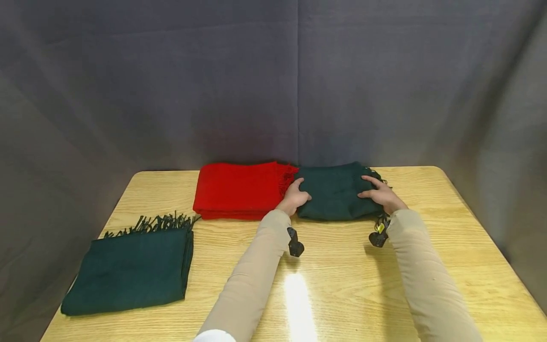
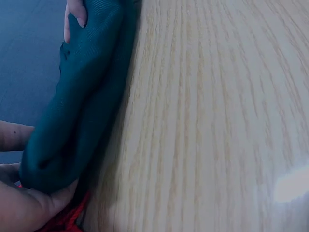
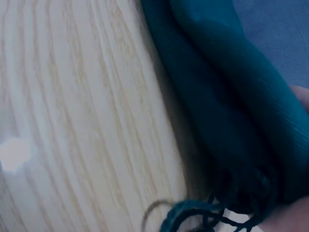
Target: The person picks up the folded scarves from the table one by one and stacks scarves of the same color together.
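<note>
A folded dark green scarf (image 1: 335, 190) lies at the back of the table, its fringe at the right end. My left hand (image 1: 296, 197) holds its left end; in the left wrist view, the cloth sits between the thumb (image 2: 60, 200) and fingers. My right hand (image 1: 381, 194) grips the fringed end, with thumb and index finger spread over the top. Part of this hand shows at the right wrist view's lower corner, beside the loose fringe (image 3: 186, 215). Immediately left of my left hand is a folded red scarf (image 1: 239, 190), its fringe touching the green one.
Another folded dark green scarf (image 1: 132, 270) lies at the table's left front, fringe pointing backward. Grey curtains (image 1: 256, 85) hang behind and beside the wooden table (image 1: 337, 285). A black wrist camera (image 1: 295, 242) hangs below the left sleeve, and a second (image 1: 378, 236) below the right.
</note>
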Tool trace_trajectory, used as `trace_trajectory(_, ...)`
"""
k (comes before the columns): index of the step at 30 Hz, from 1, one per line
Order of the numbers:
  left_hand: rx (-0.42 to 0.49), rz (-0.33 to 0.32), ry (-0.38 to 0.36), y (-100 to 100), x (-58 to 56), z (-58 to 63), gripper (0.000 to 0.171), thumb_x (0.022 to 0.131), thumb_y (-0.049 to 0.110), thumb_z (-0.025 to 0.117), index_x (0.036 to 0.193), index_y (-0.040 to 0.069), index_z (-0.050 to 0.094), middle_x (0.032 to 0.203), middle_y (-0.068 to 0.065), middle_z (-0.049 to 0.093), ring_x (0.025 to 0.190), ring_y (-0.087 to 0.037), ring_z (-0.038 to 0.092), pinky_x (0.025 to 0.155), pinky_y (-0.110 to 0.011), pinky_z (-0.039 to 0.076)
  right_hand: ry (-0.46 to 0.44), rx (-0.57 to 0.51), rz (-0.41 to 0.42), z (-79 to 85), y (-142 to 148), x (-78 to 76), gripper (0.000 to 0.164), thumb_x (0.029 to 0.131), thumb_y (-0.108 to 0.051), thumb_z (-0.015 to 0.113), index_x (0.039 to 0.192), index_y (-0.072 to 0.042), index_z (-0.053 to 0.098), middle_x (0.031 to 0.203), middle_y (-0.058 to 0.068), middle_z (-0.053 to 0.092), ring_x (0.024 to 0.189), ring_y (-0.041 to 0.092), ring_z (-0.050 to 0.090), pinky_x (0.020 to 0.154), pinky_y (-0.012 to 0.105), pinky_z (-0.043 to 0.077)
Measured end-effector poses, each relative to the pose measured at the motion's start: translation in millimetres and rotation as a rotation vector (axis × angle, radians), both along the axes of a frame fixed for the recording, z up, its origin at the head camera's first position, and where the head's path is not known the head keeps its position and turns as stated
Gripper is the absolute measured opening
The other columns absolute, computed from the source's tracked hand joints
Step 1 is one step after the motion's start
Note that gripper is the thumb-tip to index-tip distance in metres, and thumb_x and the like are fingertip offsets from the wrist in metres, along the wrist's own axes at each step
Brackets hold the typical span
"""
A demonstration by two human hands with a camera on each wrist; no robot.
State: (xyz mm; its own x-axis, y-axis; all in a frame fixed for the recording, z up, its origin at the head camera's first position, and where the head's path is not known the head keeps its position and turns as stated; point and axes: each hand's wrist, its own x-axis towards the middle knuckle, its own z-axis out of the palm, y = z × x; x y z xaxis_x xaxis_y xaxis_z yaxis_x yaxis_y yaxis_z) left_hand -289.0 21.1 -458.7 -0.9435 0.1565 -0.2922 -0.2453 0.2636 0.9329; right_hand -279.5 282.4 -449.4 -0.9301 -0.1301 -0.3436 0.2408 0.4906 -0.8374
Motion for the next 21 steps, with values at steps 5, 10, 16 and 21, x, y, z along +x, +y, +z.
trace_trajectory(5,0.007,0.001,0.018,1.2,1.7,-1.6,0.073,0.078,-0.011,0.054,0.143,0.009,0.027,0.146,-0.009,0.026,0.132,-0.027,0.026,0.101,-0.041,0.031,0.001,-0.003,-0.007,-2.9,1.1,1.5,0.074,0.088,-0.006,0.053,0.147,-0.010,0.008,0.147,0.025,-0.011,0.132,0.047,-0.003,0.101,0.062,0.010)
trace_trajectory(10,0.038,0.018,0.051,3.6,2.1,-1.2,0.074,0.076,-0.014,0.054,0.142,0.009,0.031,0.145,-0.010,0.028,0.131,-0.027,0.027,0.101,-0.042,0.032,0.022,-0.007,-0.022,-4.0,2.5,3.2,0.074,0.087,-0.004,0.054,0.147,-0.009,0.010,0.147,0.025,-0.009,0.132,0.047,0.000,0.101,0.062,0.011)
trace_trajectory(16,0.062,0.025,0.069,7.0,3.6,-1.0,0.074,0.074,-0.015,0.054,0.141,0.009,0.033,0.145,-0.010,0.028,0.130,-0.027,0.028,0.099,-0.042,0.034,0.044,-0.046,-0.049,-3.1,5.4,5.6,0.072,0.087,-0.003,0.053,0.146,-0.010,0.012,0.148,0.022,-0.009,0.133,0.044,-0.002,0.102,0.061,0.009)
trace_trajectory(21,0.072,0.023,0.088,8.4,2.0,-0.2,0.075,0.072,-0.016,0.055,0.140,0.009,0.034,0.144,-0.010,0.030,0.130,-0.027,0.027,0.098,-0.042,0.035,0.060,-0.073,-0.067,-1.0,6.4,8.9,0.071,0.087,-0.001,0.050,0.147,-0.010,0.012,0.149,0.020,-0.008,0.133,0.043,-0.002,0.102,0.061,0.007)
